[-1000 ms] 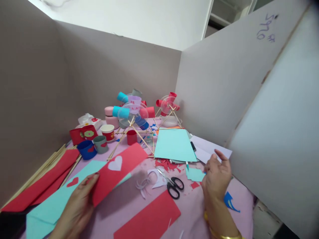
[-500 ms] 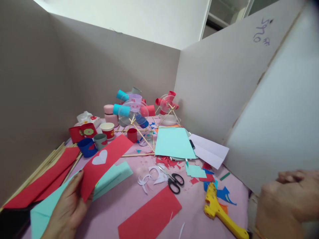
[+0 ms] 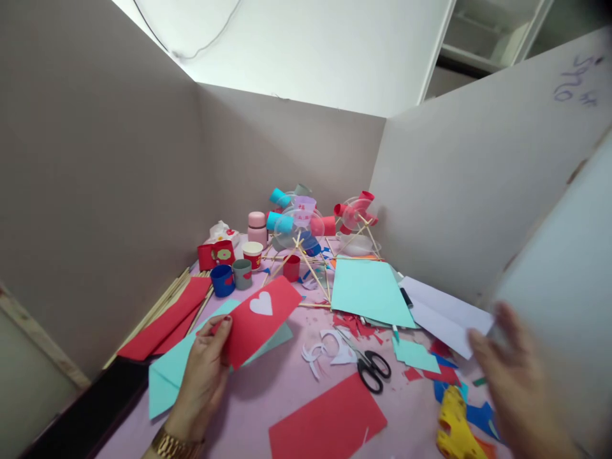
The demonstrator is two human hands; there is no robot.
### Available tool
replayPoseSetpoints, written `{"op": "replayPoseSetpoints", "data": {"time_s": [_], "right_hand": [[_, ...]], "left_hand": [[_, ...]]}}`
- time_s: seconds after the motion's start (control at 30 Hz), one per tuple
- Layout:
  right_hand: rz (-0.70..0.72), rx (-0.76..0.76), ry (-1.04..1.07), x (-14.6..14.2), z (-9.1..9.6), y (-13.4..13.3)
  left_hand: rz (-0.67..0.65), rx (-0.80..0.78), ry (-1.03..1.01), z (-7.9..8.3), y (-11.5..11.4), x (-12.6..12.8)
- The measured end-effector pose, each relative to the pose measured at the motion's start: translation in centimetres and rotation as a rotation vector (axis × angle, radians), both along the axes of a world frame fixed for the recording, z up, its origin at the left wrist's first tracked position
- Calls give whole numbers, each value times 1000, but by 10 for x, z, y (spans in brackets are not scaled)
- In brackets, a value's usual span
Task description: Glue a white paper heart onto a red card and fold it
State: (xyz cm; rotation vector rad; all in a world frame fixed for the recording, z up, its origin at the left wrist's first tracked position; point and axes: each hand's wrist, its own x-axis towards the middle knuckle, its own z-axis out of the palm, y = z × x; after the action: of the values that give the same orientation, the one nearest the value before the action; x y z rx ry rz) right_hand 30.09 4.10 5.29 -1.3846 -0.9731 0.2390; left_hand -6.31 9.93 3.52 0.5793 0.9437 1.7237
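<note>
My left hand (image 3: 203,363) pinches the left end of a red paper strip (image 3: 248,335), thumb on top. A pale paper heart (image 3: 261,304) sits on the strip, which tilts up over a folded mint-green sheet (image 3: 167,376). On the right, my right hand (image 3: 516,376) is raised and holds nothing; thumb and fingers are apart, slightly blurred. It hangs above the yellow glue gun (image 3: 452,421) and beside a folded white sheet (image 3: 444,312). Black-handled scissors (image 3: 370,370) lie between the hands, touching a second red paper piece (image 3: 329,417).
Stick-and-paper wheel models (image 3: 299,229) stand at the back, near a pink flask (image 3: 257,229) and small paper cups (image 3: 222,280). Mint sheets (image 3: 370,290) and colored scraps cover the right side. Grey partitions (image 3: 287,146) enclose the table.
My right hand has gone from closed at the right edge to opened, moving inward toward the white sheet. The view has swung left; my left hand still holds the red strip.
</note>
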Motion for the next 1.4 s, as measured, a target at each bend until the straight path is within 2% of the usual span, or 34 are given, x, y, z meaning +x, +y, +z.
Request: {"op": "replayPoseSetpoints", "data": {"time_s": [0.03, 0.07, 0.13, 0.17, 0.23, 0.3, 0.37, 0.43, 0.53, 0.6, 0.67, 0.77, 0.87, 0.93, 1.07, 1.2, 1.27, 1.4], "right_hand": [[92, -79, 6, -20, 0, 13], [275, -133, -20, -40, 0, 24], [540, -151, -92, -78, -2, 41], [625, -122, -189, -94, -4, 46], [635, -30, -525, -118, -10, 52], [539, 21, -777, -129, -19, 55], [424, 38, -910, -130, -28, 59], [353, 42, -924, -126, -35, 62], [399, 29, -726, -118, -38, 62], [543, -36, -460, -119, -36, 58], [704, -149, -120, -125, -33, 52], [949, -376, 314, -139, -36, 44], [1076, -523, 566, -149, -43, 42], [1105, -546, 669, -151, -46, 42], [1138, -559, 783, -147, -44, 41], [1202, -569, 869, -141, -41, 42], [1225, -563, 901, -139, -41, 43], [1237, -537, 921, -136, -40, 45]], "left_hand": [[-46, -6, 5, 0, -2, 3], [-87, -12, 8, -1, -4, 6], [-157, -23, 5, -3, -7, 12], [-185, -27, 1, -5, -8, 15], [-227, -36, -10, -8, -10, 21], [-261, -42, -17, -11, -13, 26], [-313, -51, -10, -14, -15, 31], [-412, -63, 24, -17, -18, 35], [-601, -75, 131, -18, -21, 40], [-696, -70, 208, -17, -23, 42], [-723, -58, 260, -16, -25, 44], [-622, -27, 329, -14, -27, 44], [-448, 59, 567, -16, -28, 44], [-395, 122, 727, -18, -29, 45], [-398, 226, 974, -26, -28, 43], [-292, 355, 1176, -33, -25, 36], [-253, 421, 1253, -33, -24, 34], [-259, 561, 1390, -28, -25, 33]]}}
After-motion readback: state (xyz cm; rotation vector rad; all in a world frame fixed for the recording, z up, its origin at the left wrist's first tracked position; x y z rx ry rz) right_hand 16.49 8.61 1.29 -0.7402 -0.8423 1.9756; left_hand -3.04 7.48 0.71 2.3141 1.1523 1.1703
